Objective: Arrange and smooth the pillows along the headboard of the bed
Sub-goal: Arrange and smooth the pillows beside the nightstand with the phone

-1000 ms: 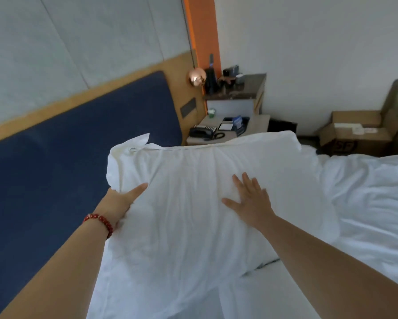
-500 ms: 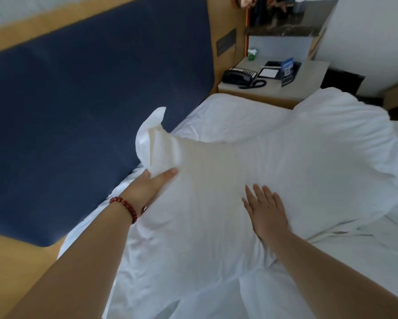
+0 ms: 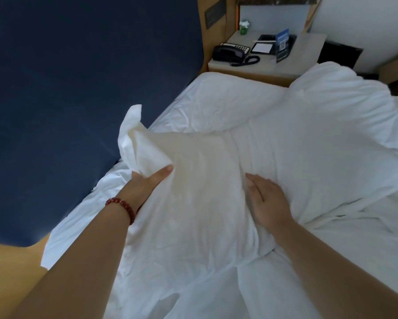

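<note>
We're lowering the pillow [image 3: 204, 192] mid-frame: left grip [image 3: 147, 183] still pinching its corner, right grip [image 3: 269, 199] pressing flat, fingers together.

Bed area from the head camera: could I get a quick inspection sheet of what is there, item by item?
Surface: bed sheet, white and wrinkled.
Job's things: one white pillow lying beside the dark blue headboard, one corner lifted.
Clutter: rumpled duvet at the right.
Hands: left hand grips the pillow's lifted corner, thumb on top; right hand lies flat on the pillow.
Cables: coiled cord of the telephone.
Surroundings: nightstand carrying the telephone, a small green bottle and a blue card; white wall behind.
</note>
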`<control>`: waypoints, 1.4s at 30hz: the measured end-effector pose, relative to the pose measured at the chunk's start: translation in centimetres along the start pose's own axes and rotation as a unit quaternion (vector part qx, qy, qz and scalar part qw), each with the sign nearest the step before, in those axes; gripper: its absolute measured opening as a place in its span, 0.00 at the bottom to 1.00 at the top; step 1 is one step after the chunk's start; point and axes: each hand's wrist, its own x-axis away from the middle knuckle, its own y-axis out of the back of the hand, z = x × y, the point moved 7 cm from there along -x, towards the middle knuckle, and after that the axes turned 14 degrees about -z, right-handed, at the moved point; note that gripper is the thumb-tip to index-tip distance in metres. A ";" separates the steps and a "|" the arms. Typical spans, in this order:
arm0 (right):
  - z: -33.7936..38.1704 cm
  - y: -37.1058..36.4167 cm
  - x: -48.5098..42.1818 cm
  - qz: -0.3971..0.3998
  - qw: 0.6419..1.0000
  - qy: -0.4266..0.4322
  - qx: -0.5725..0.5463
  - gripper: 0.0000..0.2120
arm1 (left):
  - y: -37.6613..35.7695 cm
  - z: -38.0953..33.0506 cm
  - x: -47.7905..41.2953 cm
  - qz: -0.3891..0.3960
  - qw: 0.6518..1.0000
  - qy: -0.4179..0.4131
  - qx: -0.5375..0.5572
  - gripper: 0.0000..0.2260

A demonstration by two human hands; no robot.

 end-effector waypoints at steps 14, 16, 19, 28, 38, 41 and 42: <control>-11.1 13.7 -10.7 0.017 0.940 -0.172 0.293 0.56 | -1.8 -0.6 -0.3 -0.010 0.999 -0.019 -0.045 0.41; -11.7 13.7 -11.1 0.012 0.939 -0.173 0.296 0.58 | -2.8 -1.9 1.1 -0.014 0.997 -0.038 -0.069 0.42; -12.0 13.3 -10.9 0.012 0.944 -0.169 0.285 0.58 | -4.9 -3.1 1.8 -0.030 0.994 -0.056 -0.089 0.50; -13.8 12.8 -11.9 0.012 0.954 -0.180 0.240 0.47 | -14.0 -8.8 7.7 -0.030 0.955 -0.219 -0.199 0.58; -15.9 12.4 -14.6 -0.007 0.933 -0.149 0.328 0.44 | -21.2 -8.4 8.1 -0.021 0.913 -0.289 -0.287 0.60; -16.8 12.6 -15.1 -0.007 0.933 -0.170 0.316 0.50 | -22.2 -7.3 7.2 -0.029 0.909 -0.282 -0.305 0.61; -17.2 12.6 -15.3 0.002 0.935 -0.192 0.299 0.54 | -22.3 -6.9 6.7 -0.031 0.912 -0.276 -0.304 0.61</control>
